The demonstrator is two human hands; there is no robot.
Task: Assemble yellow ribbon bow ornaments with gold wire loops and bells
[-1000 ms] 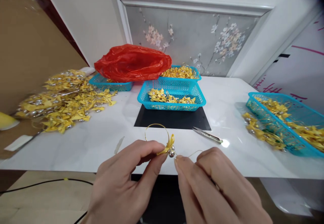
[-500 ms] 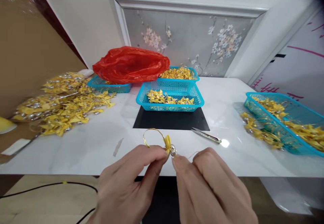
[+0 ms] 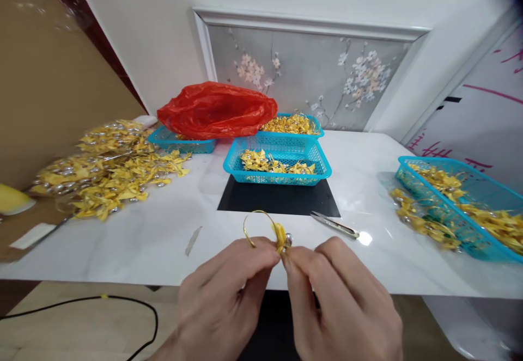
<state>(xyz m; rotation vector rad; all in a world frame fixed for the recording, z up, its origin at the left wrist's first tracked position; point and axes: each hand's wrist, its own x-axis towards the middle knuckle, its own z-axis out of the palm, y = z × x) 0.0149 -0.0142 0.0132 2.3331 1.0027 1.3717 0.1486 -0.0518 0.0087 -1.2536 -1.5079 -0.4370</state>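
Observation:
Over the table's front edge, my left hand [image 3: 232, 290] pinches a yellow ribbon bow [image 3: 280, 236] between thumb and forefinger. A thin gold cord loop [image 3: 259, 214] arches up from the bow to the left. On the bow's right side sits a shiny silver ball [image 3: 289, 239]; whether it is a bell or a bead I cannot tell. My right hand [image 3: 339, 295] is closed, with thumb and forefinger pinched at the lower side of the ball. The two hands' fingertips nearly meet, hiding the underside of the bow.
Small scissors [image 3: 335, 225] lie beside a black mat [image 3: 278, 199]. A blue basket [image 3: 278, 178] of bows stands on the mat; other baskets are behind and at right [image 3: 461, 208]. Bows are heaped at left [image 3: 118, 181]. A red plastic bag [image 3: 216, 110] lies at the back.
My right fingertips have moved in under the silver ball, closer to my left hand. The thin thread seen by my right hand no longer shows. The view has shifted slightly.

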